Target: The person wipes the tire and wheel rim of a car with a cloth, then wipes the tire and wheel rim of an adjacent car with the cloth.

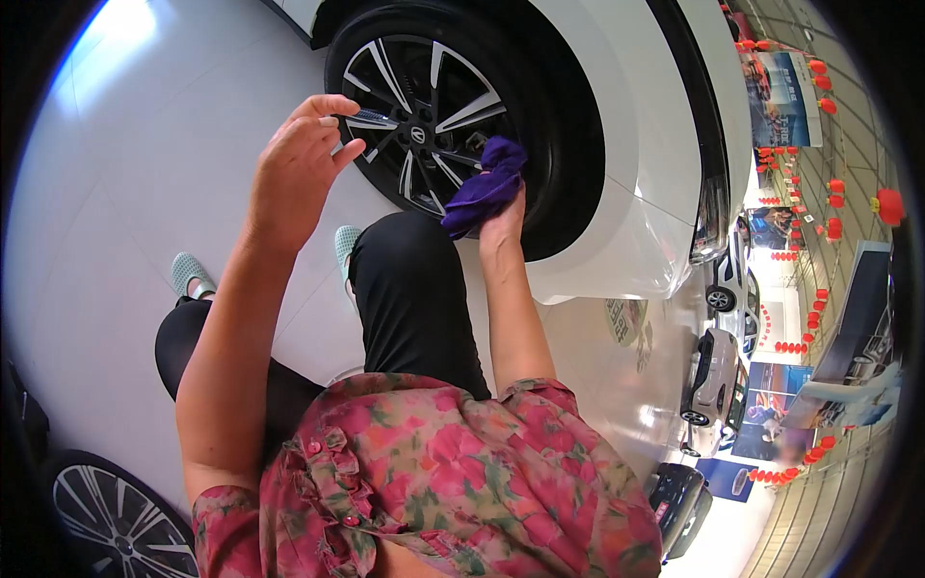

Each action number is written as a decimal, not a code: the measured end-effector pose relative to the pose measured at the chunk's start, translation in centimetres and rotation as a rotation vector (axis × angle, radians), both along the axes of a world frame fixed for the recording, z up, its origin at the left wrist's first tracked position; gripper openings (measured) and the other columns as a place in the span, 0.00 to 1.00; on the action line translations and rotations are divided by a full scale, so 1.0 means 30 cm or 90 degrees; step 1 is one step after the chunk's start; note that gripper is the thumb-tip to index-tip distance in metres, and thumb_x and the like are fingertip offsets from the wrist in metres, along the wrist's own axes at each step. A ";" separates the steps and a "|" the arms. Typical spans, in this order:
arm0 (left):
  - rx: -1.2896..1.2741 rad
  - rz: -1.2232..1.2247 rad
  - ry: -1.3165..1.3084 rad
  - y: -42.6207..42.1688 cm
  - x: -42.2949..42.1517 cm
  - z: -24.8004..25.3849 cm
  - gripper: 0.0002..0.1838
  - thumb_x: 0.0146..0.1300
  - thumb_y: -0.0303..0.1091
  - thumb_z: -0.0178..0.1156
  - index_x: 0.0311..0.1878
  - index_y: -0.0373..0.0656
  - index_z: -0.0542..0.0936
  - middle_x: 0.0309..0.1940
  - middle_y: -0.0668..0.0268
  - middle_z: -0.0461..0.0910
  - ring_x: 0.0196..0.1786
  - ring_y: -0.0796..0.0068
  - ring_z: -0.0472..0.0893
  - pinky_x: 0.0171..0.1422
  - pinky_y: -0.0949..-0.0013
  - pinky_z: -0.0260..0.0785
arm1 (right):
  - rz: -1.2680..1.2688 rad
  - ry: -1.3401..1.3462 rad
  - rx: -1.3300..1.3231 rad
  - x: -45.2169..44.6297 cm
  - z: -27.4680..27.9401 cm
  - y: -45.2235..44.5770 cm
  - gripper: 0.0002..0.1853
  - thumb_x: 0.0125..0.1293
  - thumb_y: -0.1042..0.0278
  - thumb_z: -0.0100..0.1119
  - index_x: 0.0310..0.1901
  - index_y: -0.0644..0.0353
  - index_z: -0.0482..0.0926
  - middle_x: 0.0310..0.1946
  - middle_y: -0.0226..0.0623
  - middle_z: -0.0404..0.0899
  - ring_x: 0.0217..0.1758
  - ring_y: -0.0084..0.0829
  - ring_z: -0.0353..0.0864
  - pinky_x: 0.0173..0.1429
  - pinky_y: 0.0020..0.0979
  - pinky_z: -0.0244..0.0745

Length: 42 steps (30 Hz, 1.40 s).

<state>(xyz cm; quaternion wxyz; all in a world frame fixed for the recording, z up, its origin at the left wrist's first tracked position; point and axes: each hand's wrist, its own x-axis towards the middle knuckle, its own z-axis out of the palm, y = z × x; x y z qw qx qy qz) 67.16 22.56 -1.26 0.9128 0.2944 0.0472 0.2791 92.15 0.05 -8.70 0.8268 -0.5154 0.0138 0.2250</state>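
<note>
My left hand point(299, 159) is raised in front of the wheel's left side, its fingers bent and apart, with nothing in it. My right hand point(503, 217) is closed on a bunched purple cloth point(482, 193), which lies against the lower right part of the wheel point(417, 135), over the rim and tyre edge. The wheel has black and silver spokes and a centre cap with a logo. It sits in the arch of a white car point(626, 125). The cloth covers most of my right fingers.
A second wheel point(120, 515) is at the lower left. My bent knees and light green shoes point(193, 275) are over the pale tiled floor point(145, 183). Several cars, posters and red lanterns stand or hang at the right.
</note>
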 end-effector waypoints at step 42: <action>-0.081 0.101 0.071 0.046 0.079 -0.078 0.10 0.69 0.33 0.53 0.48 0.42 0.79 0.43 0.72 0.74 0.32 0.83 0.66 0.66 0.59 0.67 | -0.025 0.221 -0.085 0.087 -0.236 -0.235 0.17 0.73 0.55 0.48 0.53 0.56 0.80 0.52 0.35 0.82 0.55 0.38 0.81 0.64 0.40 0.76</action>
